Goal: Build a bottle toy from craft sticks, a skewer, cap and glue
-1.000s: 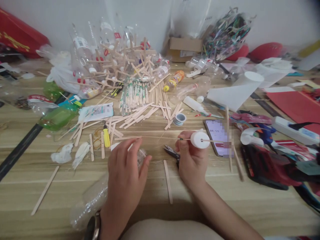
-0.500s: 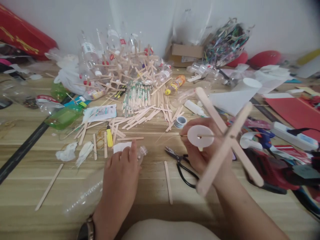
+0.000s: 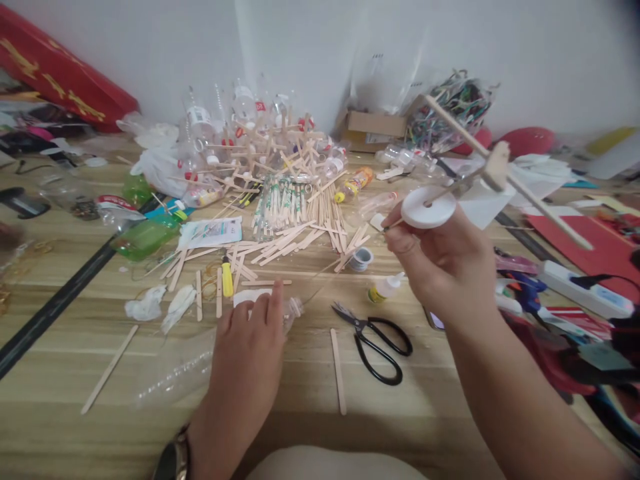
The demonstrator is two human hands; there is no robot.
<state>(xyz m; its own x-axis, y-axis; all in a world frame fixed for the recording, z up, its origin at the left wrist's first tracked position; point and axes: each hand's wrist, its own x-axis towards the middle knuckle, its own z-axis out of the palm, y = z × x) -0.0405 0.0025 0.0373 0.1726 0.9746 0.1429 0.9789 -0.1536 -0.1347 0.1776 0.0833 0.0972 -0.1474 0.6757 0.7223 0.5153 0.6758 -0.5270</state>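
My left hand (image 3: 250, 360) lies over a clear plastic bottle (image 3: 175, 383) on its side, fingers curled over its neck end and index finger stretched forward. The bottle's mouth points right. My right hand (image 3: 440, 257) is raised above the table, pinching a thin wooden stick (image 3: 453, 187). A white disc (image 3: 424, 212) is threaded on this stick, and crossed craft sticks (image 3: 500, 163) sit at its far end, tilted and seen nearly edge-on. Black-handled scissors (image 3: 380, 343) lie open between my hands, beside a single craft stick (image 3: 338, 373). A thin line runs near the bottle's mouth.
A small glue bottle (image 3: 384, 289) and a spool (image 3: 361, 259) stand beyond the scissors. Loose craft sticks (image 3: 287, 243), a yellow screwdriver (image 3: 227, 279) and a green bottle (image 3: 147, 235) lie farther left. Plastic bottles (image 3: 200, 120) crowd the back; a power strip (image 3: 585, 287) lies right.
My right hand has risen and moved right with the stick, turning the crossed sticks from face-on to nearly edge-on. Scissors and glue bottle are now uncovered. My left hand stays on the bottle.
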